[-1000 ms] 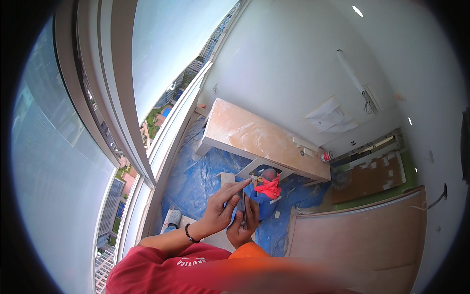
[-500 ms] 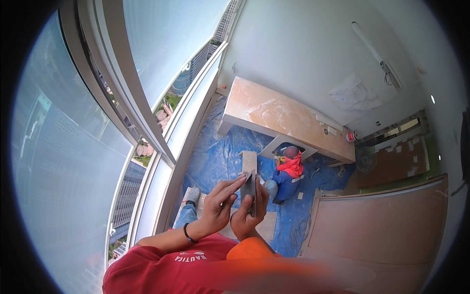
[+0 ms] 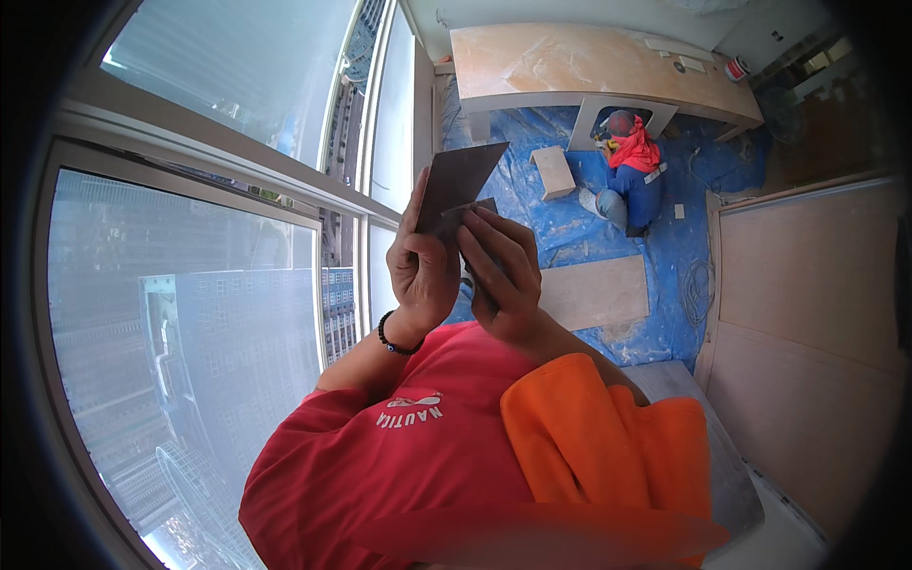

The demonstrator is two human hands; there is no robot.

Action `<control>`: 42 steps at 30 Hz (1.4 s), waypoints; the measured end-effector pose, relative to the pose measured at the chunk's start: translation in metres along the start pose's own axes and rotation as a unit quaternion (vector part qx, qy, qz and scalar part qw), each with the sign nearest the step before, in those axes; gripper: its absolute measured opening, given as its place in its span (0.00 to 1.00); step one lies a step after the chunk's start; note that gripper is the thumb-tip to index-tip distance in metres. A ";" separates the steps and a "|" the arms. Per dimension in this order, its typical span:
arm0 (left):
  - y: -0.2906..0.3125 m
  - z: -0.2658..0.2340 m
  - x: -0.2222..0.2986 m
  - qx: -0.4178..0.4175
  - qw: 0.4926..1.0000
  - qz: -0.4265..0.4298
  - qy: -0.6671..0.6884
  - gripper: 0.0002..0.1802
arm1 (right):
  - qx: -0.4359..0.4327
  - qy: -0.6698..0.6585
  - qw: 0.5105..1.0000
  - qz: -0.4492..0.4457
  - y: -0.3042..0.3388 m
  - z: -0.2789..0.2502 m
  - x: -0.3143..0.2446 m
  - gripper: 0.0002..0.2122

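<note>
In front of my chest, my left hand [image 3: 418, 271] grips a dark, flat, thin-edged plate [image 3: 463, 180], its thumb folded over the lower part and its fingers behind. The plate is tilted, with one broad face showing; its exact kind is unclear. My right hand [image 3: 505, 271] is closed just beside it, fingertips pinching a smaller dark flat piece [image 3: 487, 205] against the plate's lower edge. Whether the two pieces are joined is hidden by my fingers.
Below, a person [image 3: 632, 176] in blue with a red head cloth crouches by a long dusty bench [image 3: 579, 66]. A small box-like stool [image 3: 553, 173], a board [image 3: 598, 290] and a coiled cable [image 3: 698, 290] lie on blue sheeting [image 3: 532, 237]. Windows [image 3: 190, 285] line my left.
My view has swung, and my hands sit higher in it. The plate, seen nearly edge-on before, now shows its broad face. My left hand has gone from touching it to gripping it.
</note>
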State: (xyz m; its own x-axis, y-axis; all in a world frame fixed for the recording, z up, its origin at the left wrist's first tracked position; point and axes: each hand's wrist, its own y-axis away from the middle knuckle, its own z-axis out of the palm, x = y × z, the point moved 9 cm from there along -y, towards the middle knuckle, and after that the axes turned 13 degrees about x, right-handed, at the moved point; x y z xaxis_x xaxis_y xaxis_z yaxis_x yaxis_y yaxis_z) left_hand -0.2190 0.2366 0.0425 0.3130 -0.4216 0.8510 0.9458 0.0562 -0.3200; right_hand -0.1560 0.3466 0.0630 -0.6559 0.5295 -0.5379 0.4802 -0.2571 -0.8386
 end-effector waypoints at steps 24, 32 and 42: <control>0.041 0.078 -0.034 -0.089 0.991 -0.047 -0.089 0.33 | 0.191 0.042 0.981 0.003 -0.034 -0.126 -0.004 0.22; 0.053 0.118 -0.036 -0.161 0.960 0.007 -0.228 0.26 | 0.472 -0.085 0.819 0.314 0.019 -0.245 0.082 0.15; 0.203 0.227 0.004 -0.556 0.731 0.388 -0.081 0.19 | 0.229 -0.721 0.492 0.431 0.119 -0.228 0.138 0.29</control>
State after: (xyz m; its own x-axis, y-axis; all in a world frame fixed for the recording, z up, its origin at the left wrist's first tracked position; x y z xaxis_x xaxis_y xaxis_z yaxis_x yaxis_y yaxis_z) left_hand -0.0061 0.4514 0.0758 0.8084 -0.5357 0.2440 -0.1485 -0.5867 -0.7961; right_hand -0.0561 0.5734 -0.0918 -0.2128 -0.9749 0.0652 0.9770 -0.2133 -0.0008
